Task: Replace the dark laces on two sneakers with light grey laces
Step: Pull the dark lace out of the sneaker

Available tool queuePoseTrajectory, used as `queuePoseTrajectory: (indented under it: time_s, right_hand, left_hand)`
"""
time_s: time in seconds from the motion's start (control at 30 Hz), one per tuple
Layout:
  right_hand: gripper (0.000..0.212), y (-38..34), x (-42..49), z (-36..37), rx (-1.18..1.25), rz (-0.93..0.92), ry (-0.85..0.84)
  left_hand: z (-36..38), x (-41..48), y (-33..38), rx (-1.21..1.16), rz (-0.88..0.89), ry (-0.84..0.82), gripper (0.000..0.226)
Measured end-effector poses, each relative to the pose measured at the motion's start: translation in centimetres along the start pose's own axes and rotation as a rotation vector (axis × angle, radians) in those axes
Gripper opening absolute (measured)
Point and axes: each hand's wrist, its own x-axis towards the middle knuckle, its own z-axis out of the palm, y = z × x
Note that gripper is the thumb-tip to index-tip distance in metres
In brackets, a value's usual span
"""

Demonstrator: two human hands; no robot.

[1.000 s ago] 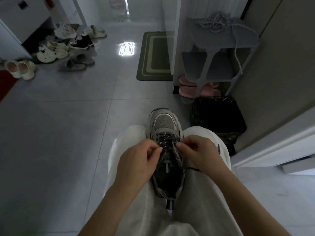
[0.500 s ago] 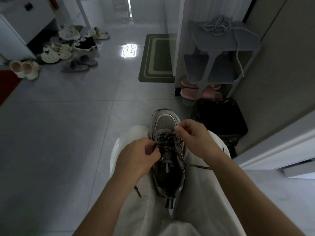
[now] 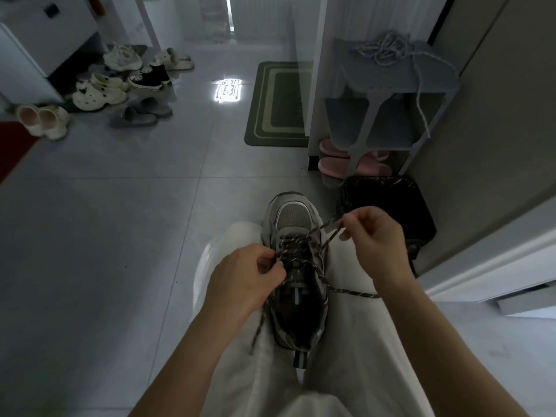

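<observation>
A grey sneaker lies between my thighs, toe pointing away, threaded with a dark speckled lace. My left hand pinches the lace at the left eyelets. My right hand is lifted to the right of the toe and pinches a loop of the same lace pulled out of the shoe. One loose lace end trails over my right thigh, another over my left. Light grey laces lie bundled on top of a grey shoe rack, one strand hanging down.
A black bin stands just right of the sneaker, with pink slippers under the rack. A green mat lies ahead. Several shoes and slippers are scattered far left. A door and wall close off the right side.
My right hand has risen and moved right, drawing a loop of dark lace out of the sneaker. My left hand stayed at the left eyelets.
</observation>
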Motion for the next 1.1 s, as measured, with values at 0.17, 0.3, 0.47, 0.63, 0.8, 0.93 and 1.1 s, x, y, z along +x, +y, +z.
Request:
queuePoseTrajectory:
  time_s: [0.17, 0.3, 0.47, 0.63, 0.8, 0.93, 1.1]
  right_hand:
    - [0.02, 0.5, -0.4, 0.0, -0.25, 0.088, -0.231]
    - [0.017, 2.0, -2.4, 1.4, -0.218, 0.079, -0.285]
    - [0.013, 1.0, -1.2, 1.3, 0.148, 0.132, -0.023]
    - [0.008, 0.8, -0.3, -0.4, 0.097, 0.21, -0.16]
    - [0.01, 2.0, -2.4, 1.0, -0.046, 0.205, -0.268]
    - [0.011, 1.7, -1.7, 1.6, -0.058, 0.169, -0.19]
    - [0.013, 0.8, 1.6, -1.6, 0.135, 0.157, 0.125]
  left_hand:
    - [-0.1, 0.1, -0.3, -0.02, -0.014, 0.013, 0.013]
    - [-0.1, 0.1, -0.2, -0.025, -0.018, 0.017, 0.012]
    - [0.0, -0.2, -0.4, -0.062, -0.02, 0.018, 0.01]
    - [0.5, -0.1, -0.6, -0.072, -0.009, 0.027, 0.013]
    - [0.5, -0.1, -0.6, -0.081, -0.008, 0.031, 0.014]
    - [0.5, -0.5, -0.8, -0.117, -0.015, 0.056, 0.021]
    - [0.5, -0.4, -0.9, -0.131, -0.015, 0.047, 0.018]
